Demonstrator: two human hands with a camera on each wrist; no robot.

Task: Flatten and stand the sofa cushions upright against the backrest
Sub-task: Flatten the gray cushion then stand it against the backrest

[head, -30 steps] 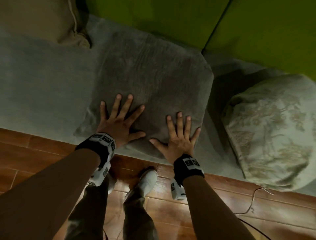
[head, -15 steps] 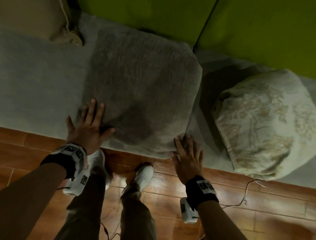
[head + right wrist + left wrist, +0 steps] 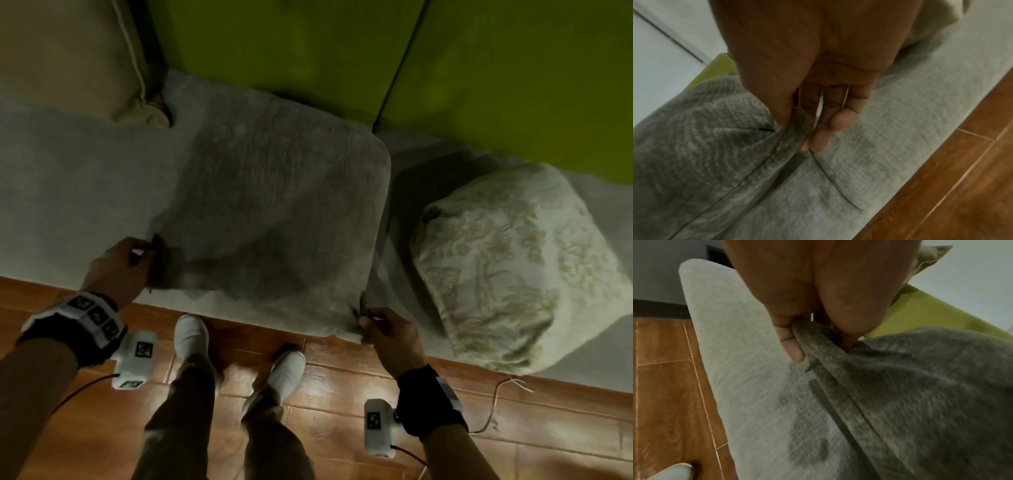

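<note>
Grey cushion (image 3: 274, 205) lies flat on the light grey sofa seat (image 3: 78, 192), its far edge just short of the green backrest (image 3: 274, 44). Left hand (image 3: 118, 270) pinches the near left corner between thumb and fingers; right hand (image 3: 390, 337) pinches the near right corner, its other fingers (image 3: 830, 129) hanging loose. Gripping both near corners likely readies a lift to tip it upright. Nearby, a patterned cushion (image 3: 513, 267) sits on the seat to the right
</note>
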